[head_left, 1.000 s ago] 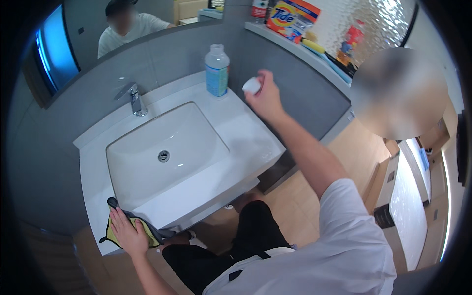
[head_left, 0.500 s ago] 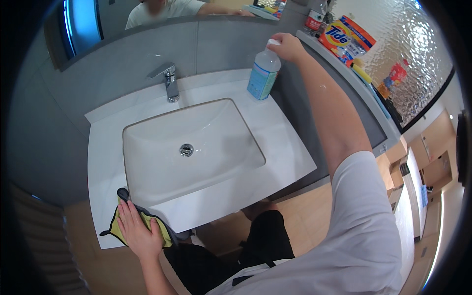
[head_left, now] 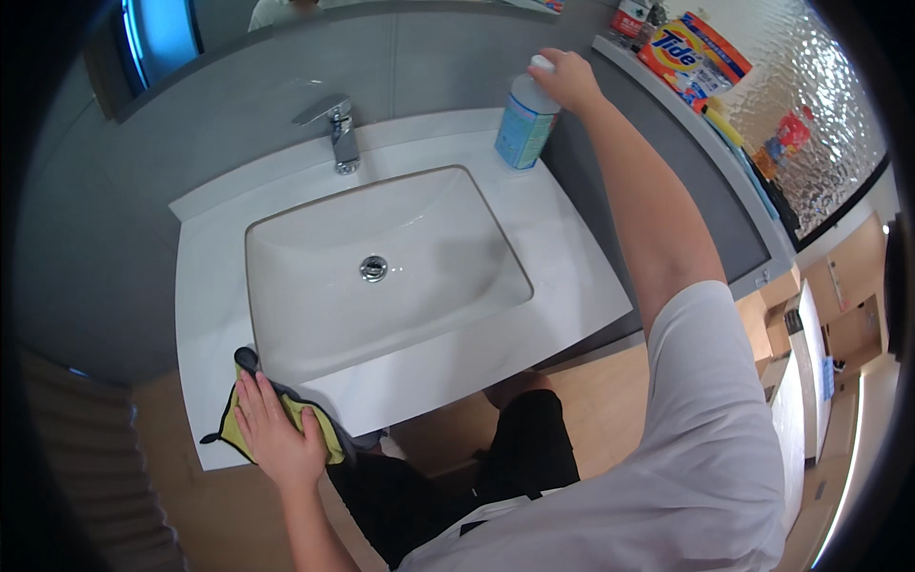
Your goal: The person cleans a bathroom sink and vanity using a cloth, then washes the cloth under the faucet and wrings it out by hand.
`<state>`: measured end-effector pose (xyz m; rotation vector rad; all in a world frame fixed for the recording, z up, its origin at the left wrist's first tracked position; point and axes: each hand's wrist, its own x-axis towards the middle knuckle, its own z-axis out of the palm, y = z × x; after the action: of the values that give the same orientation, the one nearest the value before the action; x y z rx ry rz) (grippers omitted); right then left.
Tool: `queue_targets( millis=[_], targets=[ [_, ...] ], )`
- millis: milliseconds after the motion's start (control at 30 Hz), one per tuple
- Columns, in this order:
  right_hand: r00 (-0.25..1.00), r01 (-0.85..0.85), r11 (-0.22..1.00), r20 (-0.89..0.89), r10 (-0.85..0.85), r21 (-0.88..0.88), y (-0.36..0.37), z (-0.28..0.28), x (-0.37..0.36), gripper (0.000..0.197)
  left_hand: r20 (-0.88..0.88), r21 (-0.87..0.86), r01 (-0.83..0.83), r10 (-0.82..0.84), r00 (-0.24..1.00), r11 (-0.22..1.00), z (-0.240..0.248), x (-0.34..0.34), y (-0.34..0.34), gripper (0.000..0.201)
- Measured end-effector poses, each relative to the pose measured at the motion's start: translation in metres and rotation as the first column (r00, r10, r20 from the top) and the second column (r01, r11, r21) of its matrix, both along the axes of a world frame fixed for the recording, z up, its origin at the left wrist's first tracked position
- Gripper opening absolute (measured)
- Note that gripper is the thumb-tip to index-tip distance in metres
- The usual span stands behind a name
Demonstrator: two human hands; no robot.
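Observation:
My right hand (head_left: 571, 80) is closed at the white top of a translucent bottle (head_left: 524, 129) with a blue-green label. The bottle stands, slightly tilted in the picture, at the far right corner of the white countertop (head_left: 572, 276). At the near left corner, my left hand (head_left: 283, 440) lies flat on a yellow-and-grey cleaning cloth (head_left: 330, 440) with black edging, its fingers stretched out. Part of the cloth hangs past the front edge. Between my hands is the white sink basin (head_left: 315, 324), with a metal drain (head_left: 373, 269) and a chrome faucet (head_left: 343, 143) behind it.
On the ledge (head_left: 686, 114) at the right stand an orange detergent bag (head_left: 691, 59) and a bottle with a red label (head_left: 631, 17). A yellow-handled item (head_left: 724, 126) lies farther along it. A grey wall (head_left: 448, 67) and a mirror rise behind the sink.
The view has shifted a little, so the counter appears slightly higher and farther right. Both hands keep their places on the bottle and the cloth.

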<state>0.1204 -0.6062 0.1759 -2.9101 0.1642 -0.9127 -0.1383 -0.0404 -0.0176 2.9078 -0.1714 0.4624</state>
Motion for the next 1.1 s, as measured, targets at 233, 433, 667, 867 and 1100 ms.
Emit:
queue_targets(
  millis=[233,433,667,867,1100],
  targets=[
    [0.971,0.026,0.995,0.232,-0.049,0.101,0.0,-0.029,0.001,0.085,-0.052,-0.007,-0.039,0.039,0.998,0.999,0.002,0.001,-0.002,0.085],
    [0.93,0.109,0.879,0.265,-0.256,0.465,0.043,-0.086,-0.036,0.121,-0.132,0.064,-0.155,0.162,0.978,0.986,-0.009,0.049,0.027,0.089],
    [0.929,0.095,0.838,0.255,-0.269,0.538,0.046,-0.133,-0.033,0.116,-0.143,0.18,-0.077,0.104,0.984,0.981,-0.021,0.191,0.069,0.084],
    [0.936,0.236,0.802,0.095,-0.34,0.549,0.016,-0.153,-0.029,0.089,-0.186,0.185,-0.215,0.249,0.95,0.959,-0.023,0.322,0.058,0.081],
    [0.948,-0.124,0.616,0.276,-0.158,0.778,0.018,-0.129,-0.096,0.057,-0.223,0.061,-0.462,0.463,0.858,0.885,-0.015,0.395,-0.006,0.082]
  ],
)
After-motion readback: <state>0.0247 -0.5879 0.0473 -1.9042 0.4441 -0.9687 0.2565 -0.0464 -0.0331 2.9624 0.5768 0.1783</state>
